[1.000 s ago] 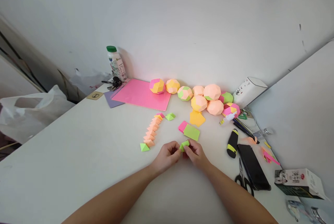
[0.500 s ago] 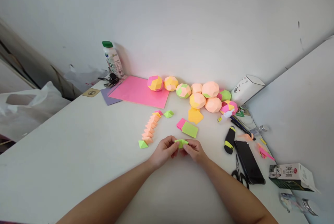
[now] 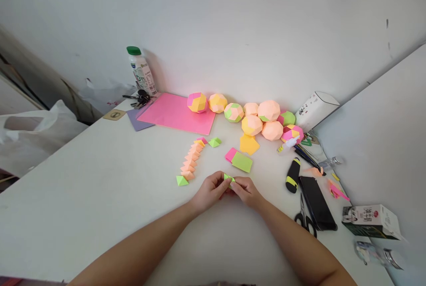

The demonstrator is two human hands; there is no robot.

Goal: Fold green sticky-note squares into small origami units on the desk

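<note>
My left hand (image 3: pixel 211 190) and my right hand (image 3: pixel 246 192) meet near the middle of the white table, both pinching one small folded piece of green paper (image 3: pixel 229 178). Fingers cover much of it, so its full shape is hidden. Just beyond the hands lie a green paper sheet (image 3: pixel 242 162) and a pink paper sheet (image 3: pixel 230 154), partly overlapped. To the left runs a row of folded peach paper pieces (image 3: pixel 190 160), with a green folded piece (image 3: pixel 182 180) at its near end. Another green folded piece (image 3: pixel 214 142) lies by the far end.
Several faceted paper balls (image 3: pixel 252 125) line the wall beside a pink board (image 3: pixel 176 113). At right are a box cutter (image 3: pixel 293 176), scissors (image 3: pixel 304 219), a black phone (image 3: pixel 317 203) and a milk carton (image 3: pixel 371 221). A bottle (image 3: pixel 143 72) and keys (image 3: pixel 141 97) stand back left.
The green paper between my fingers looks smaller and more folded, with my thumbs closer together over it. The camera view has shifted slightly; the things on the table have stayed in place.
</note>
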